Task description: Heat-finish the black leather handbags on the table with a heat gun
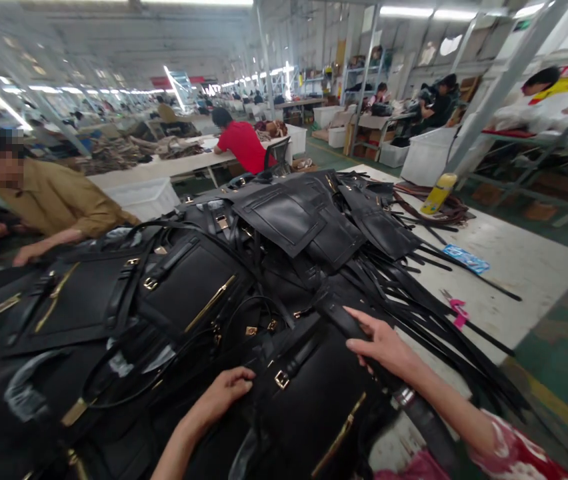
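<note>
A black leather piece [324, 393] with a gold buckle and a gold zipper lies in front of me. At its left edge rests my left hand [224, 393], fingers curled together against the black material; whether they pinch it is hard to see. My right hand [381, 343] is wrapped round a thick black padded strap [341, 320], which runs down past my wrist toward the lower right. More black bag parts [189, 280] with gold buckles and zippers are heaped to the left, and flat black panels [289, 213] lie on top farther back.
Long black straps [444, 333] spread over the white table [539, 267]. Pink-handled scissors [458, 312], a blue packet [467, 259], a yellow bottle [439, 193] and coiled brown straps lie right. A person [59, 200] reaches in from the left; a person in red sits beyond.
</note>
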Available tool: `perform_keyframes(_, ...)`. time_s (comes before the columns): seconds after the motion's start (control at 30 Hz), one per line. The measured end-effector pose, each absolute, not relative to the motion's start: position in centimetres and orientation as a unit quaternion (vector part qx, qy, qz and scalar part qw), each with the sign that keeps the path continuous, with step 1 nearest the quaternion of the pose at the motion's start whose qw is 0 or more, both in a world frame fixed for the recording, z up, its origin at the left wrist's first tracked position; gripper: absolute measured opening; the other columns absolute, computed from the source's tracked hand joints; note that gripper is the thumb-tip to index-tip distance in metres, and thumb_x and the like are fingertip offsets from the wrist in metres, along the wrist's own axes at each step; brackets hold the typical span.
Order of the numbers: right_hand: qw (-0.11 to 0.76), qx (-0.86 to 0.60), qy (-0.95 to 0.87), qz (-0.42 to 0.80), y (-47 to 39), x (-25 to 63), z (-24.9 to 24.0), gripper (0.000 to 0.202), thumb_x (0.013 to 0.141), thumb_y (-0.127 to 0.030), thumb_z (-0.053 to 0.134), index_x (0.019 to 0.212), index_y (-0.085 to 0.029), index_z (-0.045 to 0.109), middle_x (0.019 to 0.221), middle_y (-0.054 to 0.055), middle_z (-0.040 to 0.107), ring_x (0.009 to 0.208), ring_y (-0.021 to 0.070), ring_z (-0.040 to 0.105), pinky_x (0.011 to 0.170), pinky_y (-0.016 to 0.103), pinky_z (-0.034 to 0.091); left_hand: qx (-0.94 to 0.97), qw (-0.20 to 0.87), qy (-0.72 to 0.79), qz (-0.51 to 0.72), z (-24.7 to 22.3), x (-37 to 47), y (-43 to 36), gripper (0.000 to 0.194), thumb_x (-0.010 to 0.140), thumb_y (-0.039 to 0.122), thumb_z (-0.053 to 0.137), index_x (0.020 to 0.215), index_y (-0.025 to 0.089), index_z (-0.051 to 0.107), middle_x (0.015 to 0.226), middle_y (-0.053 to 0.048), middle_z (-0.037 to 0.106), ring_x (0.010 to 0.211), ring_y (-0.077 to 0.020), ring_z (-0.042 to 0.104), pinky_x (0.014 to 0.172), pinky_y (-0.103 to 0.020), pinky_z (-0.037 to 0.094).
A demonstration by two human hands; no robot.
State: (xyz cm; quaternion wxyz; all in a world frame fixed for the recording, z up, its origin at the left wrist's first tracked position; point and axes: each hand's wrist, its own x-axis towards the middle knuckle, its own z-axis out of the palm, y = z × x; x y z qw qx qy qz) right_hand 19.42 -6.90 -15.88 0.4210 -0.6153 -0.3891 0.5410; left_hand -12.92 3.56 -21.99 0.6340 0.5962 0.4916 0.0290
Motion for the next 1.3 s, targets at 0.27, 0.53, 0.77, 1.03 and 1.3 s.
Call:
perform_keyframes(0.27, 0.260, -0.497, -0.456, 0.691, -11.0, 12.5, -16.6, 0.064, 0.064, -0.012, 0.057, 0.125, -0.024, 0.040, 0.079, -0.002, 0.062, 0.041, 0.0035, 0.041, 0.035, 0.012, 0.034, 0.601, 0.585, 0.533, 0.108, -22.4, -16.4, -2.8, 0.025, 0.062, 0.026, 0.055, 0.084, 0.016, 0.061, 0.077, 0.000, 0.063, 0.076, -0.0176, 0.055, 0.068, -0.025, 0.042)
perform_keyframes(0.53, 0.194, -0.455, -0.480, 0.725, -8.9, 7.6, -17.5, 0.068, 0.060, -0.013, 0.060, 0.124, -0.025, 0.041, 0.079, -0.003, 0.060, 0.039, 0.0023, 0.041, 0.034, 0.011, 0.036, 0.479, 0.736, 0.462, 0.127, -21.8, -15.7, -3.6, 0.039, 0.048, 0.004, 0.049, 0.083, 0.013, 0.064, 0.064, 0.002, 0.063, 0.063, -0.0158, 0.057, 0.056, -0.022, 0.041)
perform_keyframes(0.77, 0.275, -0.502, -0.477, 0.667, -7.3, 5.8, -16.4, 0.067, 0.063, -0.016, 0.059, 0.126, -0.025, 0.037, 0.089, -0.001, 0.059, 0.042, 0.0034, 0.044, 0.035, 0.013, 0.036, 0.429, 0.727, 0.494, 0.209, -23.0, -16.1, -2.6, 0.035, 0.050, 0.004, 0.052, 0.082, 0.011, 0.064, 0.061, -0.001, 0.064, 0.051, -0.0135, 0.056, 0.049, -0.022, 0.039)
perform_keyframes(1.03, 0.248, -0.502, -0.462, 0.688, -10.6, 7.4, -16.4, 0.064, 0.064, -0.015, 0.057, 0.125, -0.024, 0.038, 0.073, -0.003, 0.060, 0.039, 0.0052, 0.046, 0.034, 0.013, 0.037, 0.409, 0.733, 0.482, 0.252, -23.1, -15.5, -2.0, 0.039, 0.050, 0.009, 0.059, 0.089, 0.014, 0.063, 0.071, -0.003, 0.067, 0.058, -0.0170, 0.060, 0.055, -0.027, 0.044)
perform_keyframes(1.3, 0.310, -0.516, -0.489, 0.631, -6.6, 5.1, -16.1, 0.066, 0.065, -0.018, 0.059, 0.126, -0.026, 0.036, 0.073, -0.004, 0.057, 0.038, 0.0048, 0.046, 0.034, 0.014, 0.038, 0.383, 0.672, 0.525, 0.356, -24.3, -15.0, -2.6, 0.041, 0.048, 0.015, 0.065, 0.089, 0.013, 0.060, 0.075, -0.004, 0.067, 0.065, -0.0183, 0.061, 0.059, -0.029, 0.047)
